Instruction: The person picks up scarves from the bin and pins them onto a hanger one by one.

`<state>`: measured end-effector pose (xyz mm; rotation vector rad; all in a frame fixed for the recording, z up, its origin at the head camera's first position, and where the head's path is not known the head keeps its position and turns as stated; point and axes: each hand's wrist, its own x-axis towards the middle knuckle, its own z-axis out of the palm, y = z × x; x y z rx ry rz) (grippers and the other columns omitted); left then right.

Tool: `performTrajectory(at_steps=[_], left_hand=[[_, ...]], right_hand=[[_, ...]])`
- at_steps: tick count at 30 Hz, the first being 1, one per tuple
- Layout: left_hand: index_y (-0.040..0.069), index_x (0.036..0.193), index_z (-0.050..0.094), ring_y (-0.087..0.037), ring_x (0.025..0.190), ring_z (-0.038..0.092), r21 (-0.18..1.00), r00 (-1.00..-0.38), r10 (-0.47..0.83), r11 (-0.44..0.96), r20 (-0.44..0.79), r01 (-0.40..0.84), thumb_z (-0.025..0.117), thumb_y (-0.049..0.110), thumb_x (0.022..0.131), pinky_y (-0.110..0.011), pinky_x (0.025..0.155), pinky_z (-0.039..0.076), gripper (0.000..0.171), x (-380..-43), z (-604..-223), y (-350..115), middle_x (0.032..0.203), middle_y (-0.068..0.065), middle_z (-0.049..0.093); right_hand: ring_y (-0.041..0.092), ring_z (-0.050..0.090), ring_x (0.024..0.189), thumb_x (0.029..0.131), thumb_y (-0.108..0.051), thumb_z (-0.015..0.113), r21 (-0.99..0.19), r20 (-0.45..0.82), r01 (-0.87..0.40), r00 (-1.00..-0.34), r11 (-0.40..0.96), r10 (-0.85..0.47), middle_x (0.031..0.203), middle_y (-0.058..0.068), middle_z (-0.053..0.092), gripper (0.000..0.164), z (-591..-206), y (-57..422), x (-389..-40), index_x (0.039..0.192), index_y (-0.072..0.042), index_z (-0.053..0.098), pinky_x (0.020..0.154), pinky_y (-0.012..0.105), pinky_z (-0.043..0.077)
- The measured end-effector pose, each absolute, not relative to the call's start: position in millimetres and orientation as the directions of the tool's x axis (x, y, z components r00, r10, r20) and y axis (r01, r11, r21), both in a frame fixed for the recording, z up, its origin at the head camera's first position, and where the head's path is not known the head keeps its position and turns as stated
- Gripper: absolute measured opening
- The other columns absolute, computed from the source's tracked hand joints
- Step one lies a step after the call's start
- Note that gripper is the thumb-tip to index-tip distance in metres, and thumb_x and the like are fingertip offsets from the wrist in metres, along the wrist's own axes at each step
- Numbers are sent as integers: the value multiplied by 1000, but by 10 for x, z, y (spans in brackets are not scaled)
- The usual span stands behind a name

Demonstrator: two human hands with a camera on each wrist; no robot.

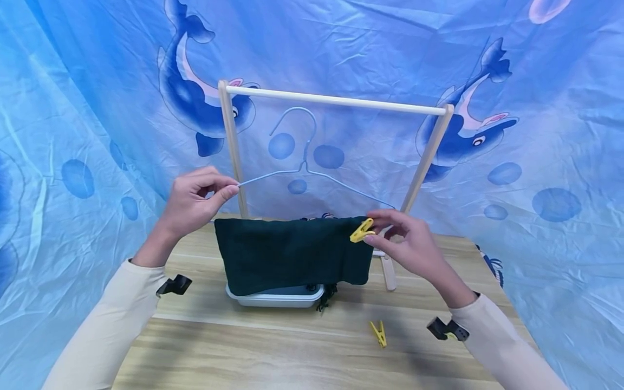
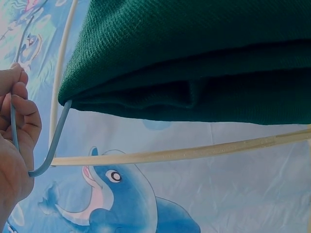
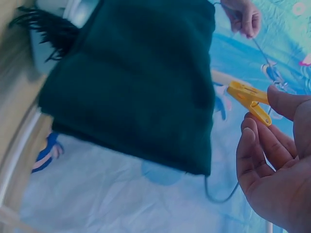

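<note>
A dark green fringed cloth [image 1: 292,252], folded over the lower bar of a light blue wire hanger [image 1: 336,180], hangs above the table. My left hand [image 1: 195,197] grips the hanger's left shoulder between thumb and fingers; the left wrist view shows the wire [image 2: 57,136] bending out of the cloth's corner past the palm. At the cloth's top right, my right hand [image 1: 407,241] pinches a yellow clothespin [image 1: 362,231] by its handles. In the right wrist view the clothespin [image 3: 248,95] is beside the cloth's edge.
Behind the hanger stands a wooden rack [image 1: 431,154] with a white top rail [image 1: 336,100]. Under the cloth sits a white basin [image 1: 275,301]. A second yellow clothespin [image 1: 379,333] lies on the wooden table [image 1: 273,352]. A blue dolphin-print curtain [image 1: 365,43] surrounds the table.
</note>
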<state>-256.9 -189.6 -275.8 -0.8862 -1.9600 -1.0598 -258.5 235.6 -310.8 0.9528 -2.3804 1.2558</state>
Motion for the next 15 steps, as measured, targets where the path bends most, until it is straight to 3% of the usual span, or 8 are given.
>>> performTrajectory(at_steps=[15], left_hand=[[-4,90,78,-8,62,40,379,-490,203,415,848,827,75,-21,77,-20,54,29,21,-2603,-2780,-1860,71,-2,59]], right_hand=[[11,69,90,92,-14,77,-605,578,-752,-641,263,-505,105,-1,75,32,-2833,1621,-2680,122,-11,69,72,31,57]])
